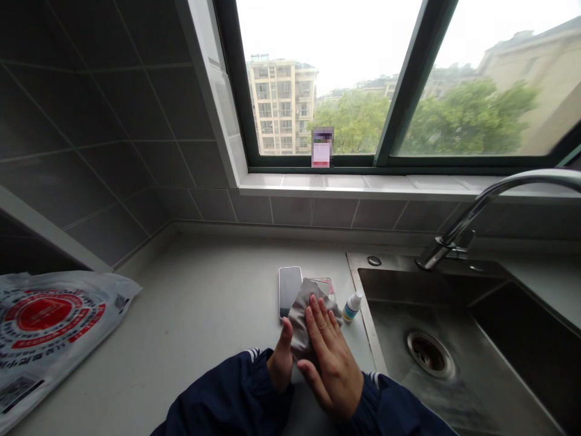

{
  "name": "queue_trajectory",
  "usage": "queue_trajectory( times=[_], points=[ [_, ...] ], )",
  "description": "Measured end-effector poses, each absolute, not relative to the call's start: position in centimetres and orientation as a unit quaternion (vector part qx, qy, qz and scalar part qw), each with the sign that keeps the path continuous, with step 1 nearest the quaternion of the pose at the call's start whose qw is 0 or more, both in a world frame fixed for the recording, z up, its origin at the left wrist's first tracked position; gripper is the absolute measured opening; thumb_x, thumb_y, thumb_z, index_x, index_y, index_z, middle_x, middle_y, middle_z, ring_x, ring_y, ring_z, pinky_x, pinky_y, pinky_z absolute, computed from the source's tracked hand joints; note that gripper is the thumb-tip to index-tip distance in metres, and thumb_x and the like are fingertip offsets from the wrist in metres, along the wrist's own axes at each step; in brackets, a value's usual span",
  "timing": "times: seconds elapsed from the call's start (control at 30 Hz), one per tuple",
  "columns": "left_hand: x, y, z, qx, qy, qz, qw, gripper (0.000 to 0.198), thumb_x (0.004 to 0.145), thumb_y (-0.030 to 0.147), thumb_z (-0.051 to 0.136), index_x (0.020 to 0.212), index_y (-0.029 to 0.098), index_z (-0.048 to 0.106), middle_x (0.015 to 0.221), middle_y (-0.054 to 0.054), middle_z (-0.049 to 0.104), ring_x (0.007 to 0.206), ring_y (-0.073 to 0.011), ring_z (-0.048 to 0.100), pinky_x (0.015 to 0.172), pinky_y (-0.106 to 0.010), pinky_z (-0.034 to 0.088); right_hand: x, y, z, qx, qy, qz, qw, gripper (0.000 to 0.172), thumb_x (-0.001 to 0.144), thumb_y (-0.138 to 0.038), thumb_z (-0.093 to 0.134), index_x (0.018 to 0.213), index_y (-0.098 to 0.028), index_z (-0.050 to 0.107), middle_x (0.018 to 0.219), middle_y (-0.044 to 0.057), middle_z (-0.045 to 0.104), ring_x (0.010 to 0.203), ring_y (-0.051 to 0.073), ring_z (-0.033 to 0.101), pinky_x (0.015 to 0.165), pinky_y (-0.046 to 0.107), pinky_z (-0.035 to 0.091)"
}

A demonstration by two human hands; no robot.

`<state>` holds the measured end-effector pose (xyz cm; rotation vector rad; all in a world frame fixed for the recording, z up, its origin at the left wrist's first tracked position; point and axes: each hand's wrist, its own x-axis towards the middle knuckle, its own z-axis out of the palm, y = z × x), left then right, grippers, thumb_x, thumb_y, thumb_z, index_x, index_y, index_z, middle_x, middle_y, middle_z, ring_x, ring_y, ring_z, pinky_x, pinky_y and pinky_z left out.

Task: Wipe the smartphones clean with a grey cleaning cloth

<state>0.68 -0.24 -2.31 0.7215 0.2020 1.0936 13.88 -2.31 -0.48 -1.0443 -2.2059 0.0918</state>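
A grey cloth point(299, 321) lies across my left hand point(280, 363), which supports it from below. The left thumb points up beside it, and the other left fingers are hidden under the fabric. Flat on top of the cloth, my right hand point(333, 363) rests with its fingers stretched out. Whether anything is inside the cloth cannot be seen. Just behind lies a smartphone point(289, 287) with a dark screen, partly covered by the cloth. A pink-edged flat item point(327, 282) shows beyond the cloth. To the right stands a small white-capped bottle point(352, 307).
The pale countertop point(218, 290) runs to a tiled wall point(290, 209) under a window. A steel sink point(454, 321) with a curved faucet point(472, 212) is at the right. A printed plastic bag point(54, 327) lies at the left. A small pink item point(322, 151) stands on the sill.
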Motion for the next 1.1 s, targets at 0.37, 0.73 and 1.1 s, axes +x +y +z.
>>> queue_trajectory(
  times=[0.37, 0.73, 1.1],
  points=[
    [0.2, 0.0, -2.5, 0.373, 0.139, 0.491, 0.775, 0.054, 0.097, 0.053, 0.022, 0.139, 0.034, 0.051, 0.155, 0.002, 0.038, 0.149, -0.0251, 0.013, 0.122, -0.042, 0.003, 13.7, -2.2, -0.7, -0.406, -0.845, 0.031, 0.347, 0.07, 0.101, -0.043, 0.034, 0.155, -0.006, 0.011, 0.161, 0.018, 0.011, 0.148, 0.037, 0.013, 0.117, 0.054, 0.025],
    [0.3, -0.6, -2.9, 0.458, 0.201, 0.476, 0.723, 0.06, 0.094, 0.059, 0.026, 0.148, 0.035, 0.035, 0.163, 0.01, 0.015, 0.147, -0.0215, -0.013, 0.12, -0.032, -0.007, 14.2, -1.8, 0.1, -0.453, -0.796, 0.016, 0.401, 0.07, 0.1, -0.036, 0.041, 0.156, -0.008, 0.009, 0.161, 0.019, 0.011, 0.147, 0.038, 0.017, 0.112, 0.059, 0.031],
    [0.7, -0.3, -0.3, 0.431, 0.157, 0.498, 0.736, 0.063, 0.094, 0.059, 0.032, 0.149, 0.029, 0.034, 0.161, 0.001, 0.024, 0.15, -0.028, 0.001, 0.122, -0.044, 0.001, 14.0, -1.9, 0.0, -0.464, -0.792, 0.045, 0.394, 0.068, 0.101, -0.036, 0.038, 0.156, -0.01, 0.009, 0.162, 0.015, 0.01, 0.147, 0.037, 0.017, 0.114, 0.058, 0.031]
  ],
)
